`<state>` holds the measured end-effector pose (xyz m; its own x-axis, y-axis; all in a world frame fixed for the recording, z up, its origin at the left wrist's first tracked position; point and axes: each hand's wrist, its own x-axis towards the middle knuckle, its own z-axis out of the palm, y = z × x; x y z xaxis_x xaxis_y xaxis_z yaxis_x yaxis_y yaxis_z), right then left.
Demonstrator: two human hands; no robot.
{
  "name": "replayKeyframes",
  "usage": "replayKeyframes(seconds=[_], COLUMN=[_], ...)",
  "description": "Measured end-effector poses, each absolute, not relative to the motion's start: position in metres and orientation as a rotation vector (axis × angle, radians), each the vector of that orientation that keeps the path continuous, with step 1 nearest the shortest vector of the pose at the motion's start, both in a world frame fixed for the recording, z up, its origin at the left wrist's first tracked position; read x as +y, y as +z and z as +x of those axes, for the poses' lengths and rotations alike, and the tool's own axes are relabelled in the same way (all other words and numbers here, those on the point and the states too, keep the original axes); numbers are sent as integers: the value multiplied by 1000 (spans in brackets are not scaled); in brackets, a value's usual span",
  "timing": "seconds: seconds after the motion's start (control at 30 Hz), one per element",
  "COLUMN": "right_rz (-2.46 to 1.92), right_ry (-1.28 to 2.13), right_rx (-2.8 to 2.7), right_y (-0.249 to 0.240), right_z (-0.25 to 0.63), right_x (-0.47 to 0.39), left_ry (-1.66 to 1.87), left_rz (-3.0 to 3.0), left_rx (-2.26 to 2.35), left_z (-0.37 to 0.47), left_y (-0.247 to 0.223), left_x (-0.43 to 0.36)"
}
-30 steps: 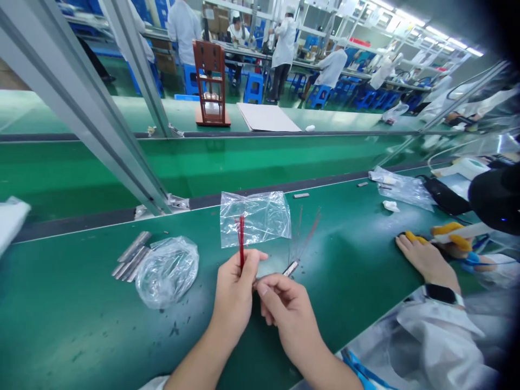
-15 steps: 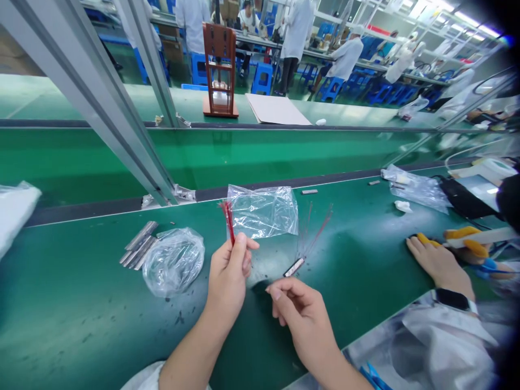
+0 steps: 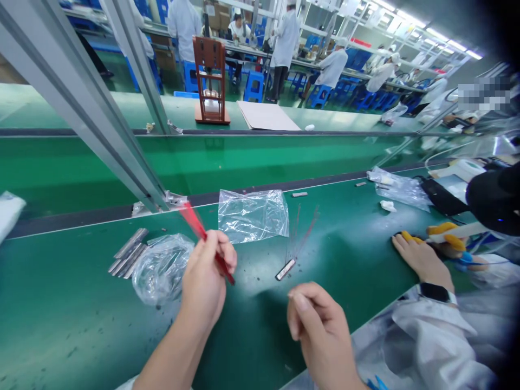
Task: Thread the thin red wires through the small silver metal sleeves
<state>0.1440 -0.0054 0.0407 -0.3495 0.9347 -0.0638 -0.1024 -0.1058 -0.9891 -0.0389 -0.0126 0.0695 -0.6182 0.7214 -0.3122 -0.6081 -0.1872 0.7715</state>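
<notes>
My left hand [image 3: 205,279] grips a thin bundle of red wires [image 3: 203,235], which tilts up and to the left. My right hand [image 3: 319,325] hovers lower right with its fingers curled; I see nothing in it. Between the hands, on the green bench [image 3: 60,325], lies a small metal piece [image 3: 285,269] with fine red wires [image 3: 303,238] fanning away from it. A flat clear plastic bag [image 3: 252,215] lies just beyond.
A crumpled clear bag [image 3: 160,268] and several metal strips [image 3: 125,253] lie to the left. An aluminium post [image 3: 101,124] slants down to the bench. At the right a co-worker's hand [image 3: 422,260] rests by a yellow-handled tool [image 3: 444,233]. More bags [image 3: 400,187] lie beyond.
My left hand has swung the red wire bundle from upright to tilted left and moved left. My right hand has pulled back toward me, away from the metal piece.
</notes>
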Motion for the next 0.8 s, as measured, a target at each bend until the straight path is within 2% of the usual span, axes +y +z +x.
replayKeyframes(seconds=[0.1, 0.27, 0.8], right_rz=[-1047, -1060, -1078], right_ry=[1693, 1802, 1828], right_rx=[-1275, -1232, -1457], right_y=[43, 40, 41], right_z=[115, 98, 105], right_x=[0, 2, 5], left_ry=[1770, 1725, 1475], left_rz=[196, 236, 336], left_rx=[1064, 1037, 1144], left_z=[-23, -19, -25], left_y=[66, 64, 58], left_x=[-12, -14, -17])
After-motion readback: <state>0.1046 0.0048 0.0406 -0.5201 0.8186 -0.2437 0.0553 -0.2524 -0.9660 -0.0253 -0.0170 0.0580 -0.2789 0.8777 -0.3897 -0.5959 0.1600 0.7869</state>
